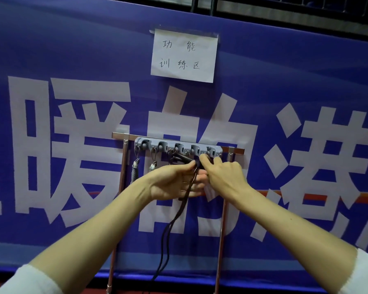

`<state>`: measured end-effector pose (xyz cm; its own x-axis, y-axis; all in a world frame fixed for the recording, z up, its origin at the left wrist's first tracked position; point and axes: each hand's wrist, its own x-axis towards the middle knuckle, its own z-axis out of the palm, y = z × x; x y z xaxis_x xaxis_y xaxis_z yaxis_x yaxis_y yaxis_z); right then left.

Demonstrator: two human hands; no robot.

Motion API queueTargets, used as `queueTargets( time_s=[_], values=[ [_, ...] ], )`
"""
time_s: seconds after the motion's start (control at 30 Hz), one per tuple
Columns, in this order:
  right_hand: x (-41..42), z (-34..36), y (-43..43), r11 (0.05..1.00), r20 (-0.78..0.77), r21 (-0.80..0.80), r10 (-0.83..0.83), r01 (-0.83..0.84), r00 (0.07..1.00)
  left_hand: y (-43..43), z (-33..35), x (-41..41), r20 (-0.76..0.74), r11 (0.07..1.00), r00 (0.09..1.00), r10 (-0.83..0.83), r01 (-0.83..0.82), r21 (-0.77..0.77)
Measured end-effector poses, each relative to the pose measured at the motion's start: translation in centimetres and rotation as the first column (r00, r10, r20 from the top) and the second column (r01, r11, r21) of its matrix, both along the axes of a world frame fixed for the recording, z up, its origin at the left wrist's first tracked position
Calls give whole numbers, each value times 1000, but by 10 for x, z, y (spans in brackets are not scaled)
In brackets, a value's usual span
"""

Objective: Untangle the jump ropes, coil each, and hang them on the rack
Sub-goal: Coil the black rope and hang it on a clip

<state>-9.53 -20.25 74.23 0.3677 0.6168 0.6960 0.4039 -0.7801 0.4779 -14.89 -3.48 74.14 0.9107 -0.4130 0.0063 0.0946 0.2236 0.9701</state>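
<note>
Left hand [174, 181] and right hand [223, 175] both pinching the dark jump rope [165, 236] right up at the rack [179, 145], guessing to hang it there.

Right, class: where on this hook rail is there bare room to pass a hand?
Free: the bare bar left of the hook strip, and low down between the posts, crossed only by the dangling dark rope. Crowded: the strip's middle and right, where the left hand and right hand hold that rope; two grey ropes fill the left hooks.

Handwritten "功能训练区" on paper sheet [184, 56]; "暖的港" on blue banner [72, 49].
</note>
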Motion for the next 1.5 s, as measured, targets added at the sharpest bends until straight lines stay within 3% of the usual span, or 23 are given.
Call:
queueTargets(
  time_s=[0.1,0.2,0.23,0.3,0.37,0.43,0.57,0.67,0.73,0.83,1.0,1.1,1.27,1.4,1.5],
  values=[
    [7,5,-2,998,97,42,41,-45,994,-4,0,1,-52,989,998,34,-41,-143],
    [5,10,-3,997,66,50,47,-51,997,-11,-4,2,71,983,983,167,-161,-83],
    [4,11,-3,995,29,82,47,-49,998,-14,-6,1,159,975,962,221,-218,-36],
    [-1,13,-4,985,-200,161,85,-53,976,-19,-10,0,329,942,892,311,-335,18],
    [-8,16,-4,953,-453,290,219,-90,864,-21,-12,-2,458,913,818,348,-407,33],
    [-16,19,-6,904,-593,410,367,-124,717,-21,-14,-4,515,902,773,369,-433,4],
    [-29,28,-8,842,-705,527,508,-113,496,-22,-10,-6,553,896,732,398,-440,-63],
    [-39,34,-16,764,-745,627,645,-155,167,-20,-4,-9,584,908,718,378,-410,-83],
    [-44,37,-23,777,-780,603,622,-181,68,-19,-4,-10,578,921,736,353,-381,-77],
    [-44,35,-26,787,-791,597,610,-157,51,-24,-8,-13,537,961,807,248,-274,-32],
    [-40,25,-22,706,-699,701,708,-97,103,-27,-10,-11,453,976,865,217,-192,-101],
    [-39,22,-19,679,-679,733,734,-27,36,-24,-11,-13,443,985,881,168,-140,-96],
    [-39,9,-13,622,-622,777,782,99,-37,-28,-15,-15,389,977,896,213,-194,-88],
    [-39,-1,-9,513,-499,826,858,233,-121,-31,-15,-16,414,952,860,299,-298,-68],
    [-42,-5,-5,492,-470,828,870,267,-148,-31,-18,-13,394,933,848,354,-347,-90]
  ],
)
